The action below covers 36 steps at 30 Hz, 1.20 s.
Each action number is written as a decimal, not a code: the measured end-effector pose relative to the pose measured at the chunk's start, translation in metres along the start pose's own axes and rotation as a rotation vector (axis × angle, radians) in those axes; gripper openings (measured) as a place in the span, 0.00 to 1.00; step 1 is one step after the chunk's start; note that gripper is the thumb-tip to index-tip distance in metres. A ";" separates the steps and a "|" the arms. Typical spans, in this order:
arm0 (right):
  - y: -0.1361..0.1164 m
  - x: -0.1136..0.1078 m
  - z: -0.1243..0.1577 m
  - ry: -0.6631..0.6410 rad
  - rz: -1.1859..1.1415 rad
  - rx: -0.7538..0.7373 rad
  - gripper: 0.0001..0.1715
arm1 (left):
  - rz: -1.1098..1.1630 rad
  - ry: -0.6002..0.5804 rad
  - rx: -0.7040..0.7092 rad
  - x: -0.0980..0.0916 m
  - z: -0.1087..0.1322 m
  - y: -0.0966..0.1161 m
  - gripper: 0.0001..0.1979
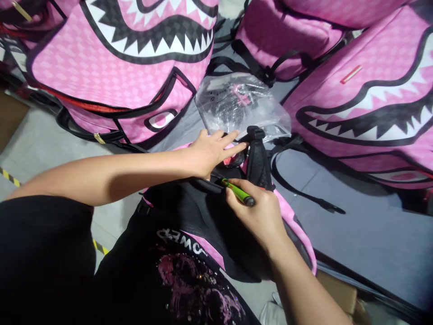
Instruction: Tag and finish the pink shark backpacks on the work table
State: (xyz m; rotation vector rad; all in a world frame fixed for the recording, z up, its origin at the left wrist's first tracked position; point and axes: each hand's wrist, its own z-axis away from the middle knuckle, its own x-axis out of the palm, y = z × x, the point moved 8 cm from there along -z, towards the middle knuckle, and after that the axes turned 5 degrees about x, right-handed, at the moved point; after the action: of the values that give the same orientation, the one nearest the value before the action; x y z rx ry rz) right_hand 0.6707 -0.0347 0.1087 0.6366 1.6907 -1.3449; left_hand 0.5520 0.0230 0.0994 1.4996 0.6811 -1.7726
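A pink and black backpack (203, 216) lies in front of me, back side up, with its black strap (259, 158) pointing away. My left hand (211, 151) rests on the top of this backpack, fingers stretched out towards the strap. My right hand (259, 214) is closed round a green pen-like tool (238, 192), its tip against the black fabric near the strap's base.
Pink backpacks with a shark-mouth print lie around: one at the top left (128, 67), one at the right (372, 99), another at the top middle (284, 40). A clear plastic bag (237, 106) with small parts lies between them. A grey tabletop (372, 234) shows at the right.
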 end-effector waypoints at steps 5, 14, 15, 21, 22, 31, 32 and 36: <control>-0.005 0.002 0.004 0.032 -0.009 -0.056 0.14 | 0.057 -0.133 -0.182 -0.001 0.023 -0.020 0.67; -0.010 0.006 0.003 0.028 0.046 -0.091 0.13 | -0.041 -0.122 -0.230 0.006 0.024 -0.012 0.64; -0.009 0.006 0.003 0.031 0.044 -0.090 0.13 | -0.037 -0.113 -0.213 0.006 0.024 -0.014 0.62; -0.007 0.005 0.006 0.047 0.004 -0.105 0.13 | 0.048 -0.048 -0.075 0.007 0.028 -0.020 0.56; -0.007 0.004 0.006 0.051 -0.014 -0.109 0.13 | 0.068 -0.037 -0.069 0.008 0.030 -0.020 0.56; -0.008 0.003 0.007 0.014 -0.095 -0.094 0.13 | 0.256 -0.035 -0.370 0.021 0.047 -0.032 0.50; -0.008 0.004 0.006 0.008 -0.109 -0.080 0.13 | 0.260 -0.070 -0.353 0.022 0.044 -0.033 0.50; -0.016 0.009 0.000 -0.002 -0.174 -0.061 0.13 | 0.295 -0.110 -0.274 0.022 0.038 -0.040 0.50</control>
State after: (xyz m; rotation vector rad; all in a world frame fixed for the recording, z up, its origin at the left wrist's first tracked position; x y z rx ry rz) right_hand 0.6531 -0.0404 0.1091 0.4620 1.8118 -1.4073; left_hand 0.4956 0.0143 0.0834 1.2374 0.5872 -1.4613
